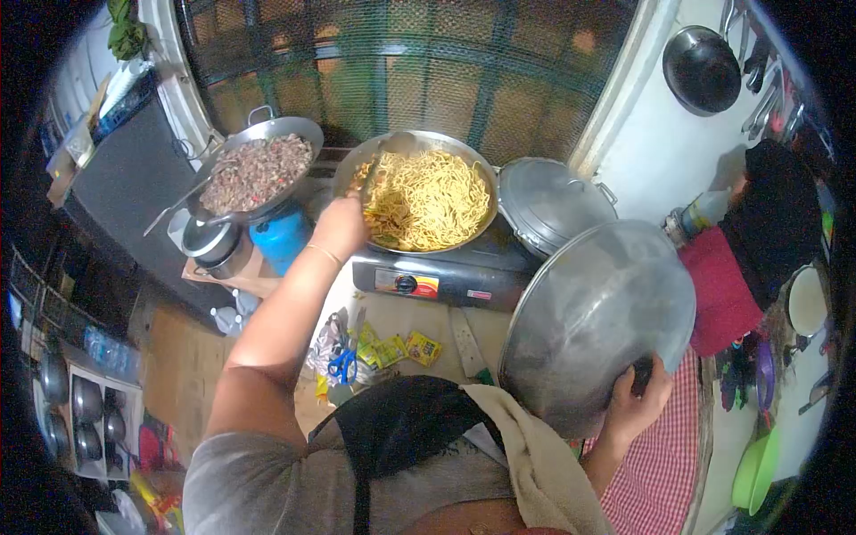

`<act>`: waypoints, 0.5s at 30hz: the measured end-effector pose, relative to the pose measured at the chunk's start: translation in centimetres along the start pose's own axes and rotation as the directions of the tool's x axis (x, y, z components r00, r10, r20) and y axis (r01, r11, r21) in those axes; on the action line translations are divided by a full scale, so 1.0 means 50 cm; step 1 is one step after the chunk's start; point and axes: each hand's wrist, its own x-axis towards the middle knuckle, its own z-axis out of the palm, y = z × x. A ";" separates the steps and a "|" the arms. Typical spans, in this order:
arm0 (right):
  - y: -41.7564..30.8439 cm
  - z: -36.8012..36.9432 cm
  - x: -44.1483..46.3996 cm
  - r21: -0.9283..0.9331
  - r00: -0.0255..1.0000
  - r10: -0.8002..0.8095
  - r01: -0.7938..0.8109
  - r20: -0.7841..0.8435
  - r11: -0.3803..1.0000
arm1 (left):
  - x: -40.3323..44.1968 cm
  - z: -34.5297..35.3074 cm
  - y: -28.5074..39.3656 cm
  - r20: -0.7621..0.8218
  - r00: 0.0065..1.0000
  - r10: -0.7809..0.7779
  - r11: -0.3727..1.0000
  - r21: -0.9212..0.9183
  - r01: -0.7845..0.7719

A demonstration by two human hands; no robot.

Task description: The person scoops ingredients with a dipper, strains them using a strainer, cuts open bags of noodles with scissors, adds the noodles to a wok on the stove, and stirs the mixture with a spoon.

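Note:
My left hand (339, 228) is closed around the handle of a cooking spoon (399, 143), whose rounded head rests by the far left rim of a wide metal pan (342, 169). Yellow noodles (432, 196) fill the pan, with darker, sauced bits at the left side. The pan sits on a black gas stove (437, 281). At the right, my right hand (644, 397) grips the dark knob of a large domed metal lid (597, 312). That lid is tilted up on its side, away from the pan.
A wok (305, 134) of chopped meat stands at the left above a blue gas cylinder (279, 241). A lidded pot (555, 201) is right of the stove. Blue scissors (341, 366), yellow packets (423, 348) and a knife (465, 343) lie in front.

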 end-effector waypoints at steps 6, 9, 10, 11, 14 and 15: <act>-0.008 -0.014 -0.008 -0.040 0.998 -0.051 0.049 -0.041 0.998 | 0.113 0.083 -0.093 0.081 0.986 -0.143 0.990 -0.001 0.143; -0.023 -0.029 -0.011 -0.011 0.998 -0.035 0.034 -0.044 0.999 | 0.160 0.183 -0.148 0.160 0.983 -0.084 0.954 -0.272 0.126; -0.028 -0.034 -0.011 -0.021 0.998 -0.036 0.035 -0.044 0.999 | 0.150 0.156 -0.121 0.301 0.949 -0.089 0.864 -0.450 0.224; -0.032 -0.039 -0.012 -0.033 0.998 -0.037 0.035 -0.044 0.999 | 0.136 0.127 -0.090 0.424 0.894 -0.147 0.697 -0.597 0.397; -0.039 -0.052 -0.014 -0.050 0.999 0.027 -0.028 -0.028 0.998 | 0.112 0.071 -0.062 0.596 0.787 -0.161 0.290 -0.734 0.615; -0.034 -0.052 -0.015 -0.062 0.999 0.020 -0.023 -0.038 0.998 | 0.107 0.063 -0.070 0.623 0.770 -0.141 0.188 -0.746 0.638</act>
